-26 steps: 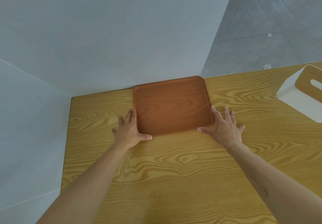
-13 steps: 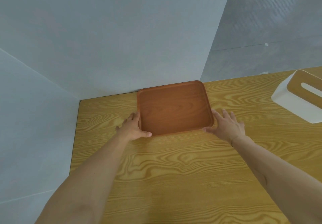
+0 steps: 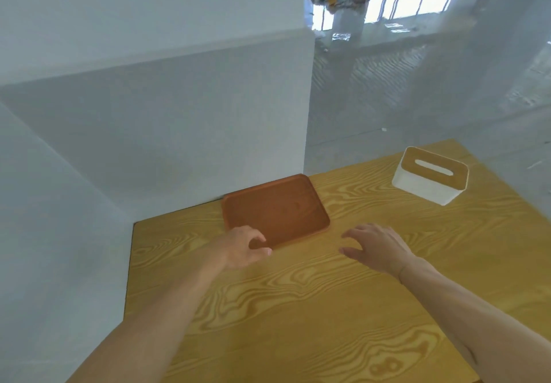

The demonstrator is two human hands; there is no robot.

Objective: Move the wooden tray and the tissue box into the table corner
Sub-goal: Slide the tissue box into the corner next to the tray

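Note:
The reddish-brown wooden tray lies flat on the yellow wood-grain table, its far edge against the back wall partition. My left hand hovers over the tray's near left corner with fingers curled and apart, holding nothing. My right hand is off the tray, to the right of its near right corner, fingers spread above the tabletop. The white tissue box with a wooden slotted lid stands at the far right of the table, well beyond my right hand.
Grey-white partitions close the table's left side and back left, forming the corner left of the tray. The back right edge of the table faces an open floor and bright windows.
Both hands have let go of the tray's near corners and drawn back toward me; the right hand moved furthest. The camera has tilted up, showing more room.

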